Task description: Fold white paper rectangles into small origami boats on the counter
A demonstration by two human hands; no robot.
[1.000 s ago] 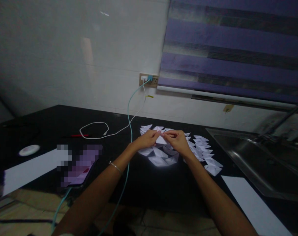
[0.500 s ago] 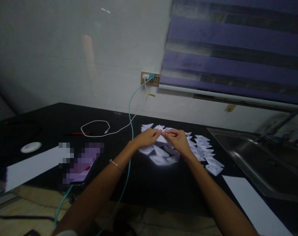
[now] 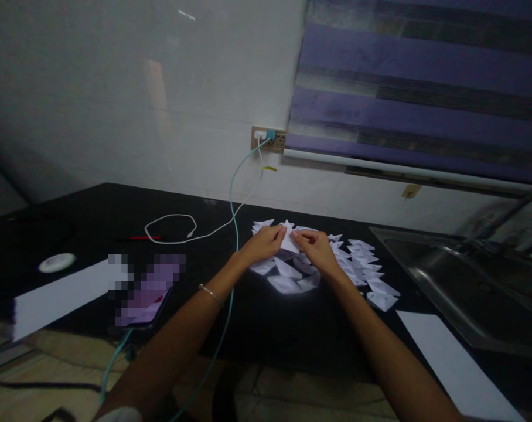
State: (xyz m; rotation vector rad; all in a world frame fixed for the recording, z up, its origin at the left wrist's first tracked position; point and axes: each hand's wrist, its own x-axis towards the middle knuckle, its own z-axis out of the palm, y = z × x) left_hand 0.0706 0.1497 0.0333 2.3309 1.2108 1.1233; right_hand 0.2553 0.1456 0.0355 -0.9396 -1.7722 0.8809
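A small folded piece of white paper point(image 3: 288, 241) is held up between my two hands. My left hand point(image 3: 264, 243) pinches its left side between thumb and fingers. On the other side, the thumb and curled fingers of my right hand point(image 3: 313, 247) grip its right edge. Under and around the hands lie several white folded paper pieces point(image 3: 285, 285), pointed like little boats, partly covered by my hands. More folded paper pieces point(image 3: 363, 258) stand in overlapping rows to the right.
A steel sink point(image 3: 450, 281) is set into the black counter point(image 3: 169, 202) at right. Flat white paper strips point(image 3: 450, 351) lie near it and at left. A phone point(image 3: 149, 293), teal cable point(image 3: 229, 305), white cable point(image 3: 173, 215), red pen point(image 3: 138, 238) and white disc point(image 3: 57, 262) lie leftward.
The held paper now shows more of its flat face, and the fingertips have moved slightly apart along its edges. Both hands stay over the same spot.
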